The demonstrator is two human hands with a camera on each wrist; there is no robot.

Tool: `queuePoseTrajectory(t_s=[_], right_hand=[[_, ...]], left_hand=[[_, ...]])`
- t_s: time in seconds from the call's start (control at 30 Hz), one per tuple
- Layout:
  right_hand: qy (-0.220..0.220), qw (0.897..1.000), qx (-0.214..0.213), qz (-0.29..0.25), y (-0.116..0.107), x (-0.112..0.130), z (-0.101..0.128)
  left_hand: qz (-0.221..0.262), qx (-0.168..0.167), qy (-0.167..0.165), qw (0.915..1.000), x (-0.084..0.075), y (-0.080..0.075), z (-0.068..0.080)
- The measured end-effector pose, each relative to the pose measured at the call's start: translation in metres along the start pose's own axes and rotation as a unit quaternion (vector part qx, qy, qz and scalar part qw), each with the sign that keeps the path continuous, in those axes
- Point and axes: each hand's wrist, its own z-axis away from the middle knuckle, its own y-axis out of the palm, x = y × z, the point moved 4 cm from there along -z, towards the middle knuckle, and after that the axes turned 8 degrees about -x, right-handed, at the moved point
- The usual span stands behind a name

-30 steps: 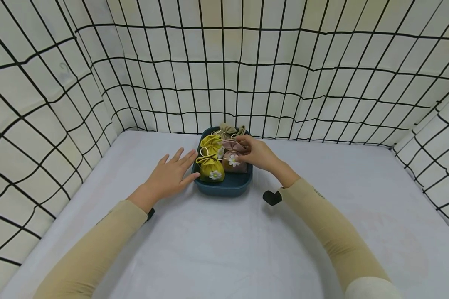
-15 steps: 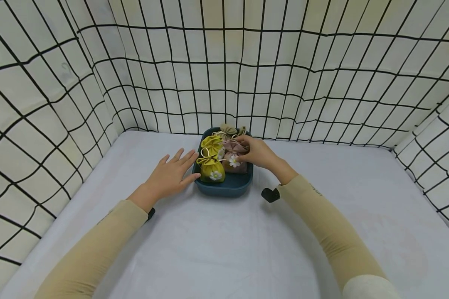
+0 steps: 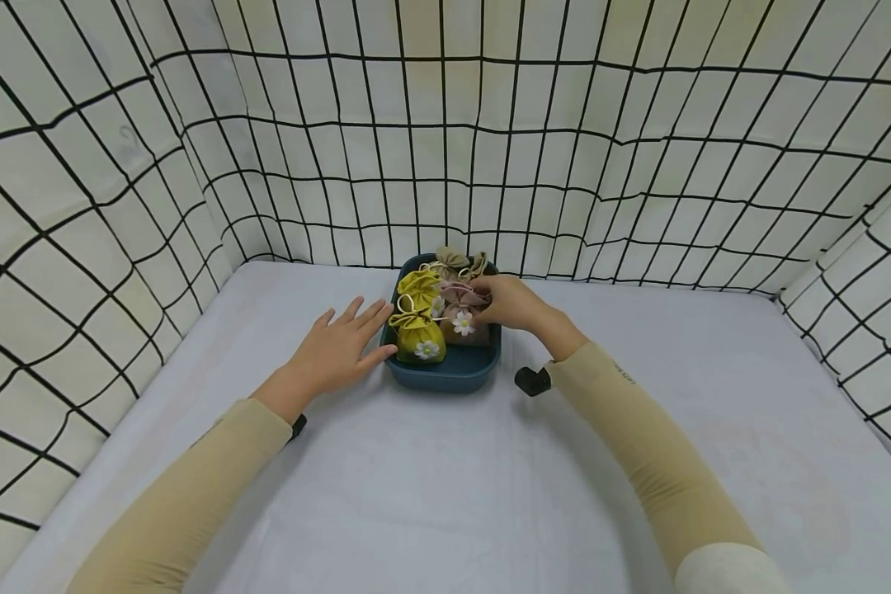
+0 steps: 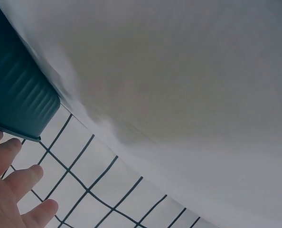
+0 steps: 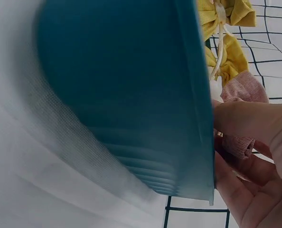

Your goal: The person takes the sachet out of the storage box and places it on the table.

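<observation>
A teal tray [image 3: 445,375] stands at the far middle of the table and holds several small drawstring pouches. My right hand [image 3: 506,302] reaches in from the right and pinches the gathered top of a pink pouch [image 3: 464,323] with a white flower. In the right wrist view the fingers [image 5: 255,128] curl round the pink pouch [image 5: 242,89] just over the tray wall [image 5: 131,95]. My left hand [image 3: 339,346] lies flat on the table, fingertips against the tray's left side [image 4: 17,95]. A yellow-green pouch [image 3: 419,337] sits at the tray's front left.
A second yellow pouch [image 3: 418,285] and an olive pouch [image 3: 451,259] fill the tray's back. Grid-patterned cloth walls [image 3: 445,148] enclose the white table [image 3: 445,495] on three sides. Black wrist mounts [image 3: 532,380] sit under both sleeves.
My right hand has shifted slightly up and away while still pinching the pink pouch. The left hand and the tray have not moved.
</observation>
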Motion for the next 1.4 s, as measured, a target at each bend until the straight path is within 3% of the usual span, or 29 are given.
queuePoseTrajectory(t_s=[0.2, 0.6, 1.03, 1.4], right_hand=[[-0.002, 1.0, 0.005, -0.002, -0.001, 0.003, 0.001], [-0.007, 0.998, 0.061, 0.025, -0.003, 0.005, -0.005], [-0.058, 0.997, 0.028, 0.03, 0.005, 0.004, -0.005], [-0.094, 0.995, 0.038, 0.002, 0.009, 0.009, -0.006]], left_hand=[[-0.002, 0.0, 0.0, 1.0, 0.0, 0.0, 0.0], [0.002, 0.001, -0.005, 1.0, -0.001, 0.0, 0.001], [0.006, 0.005, -0.009, 0.9999, -0.002, -0.001, 0.001], [0.002, 0.001, -0.006, 1.0, -0.002, -0.001, 0.001]])
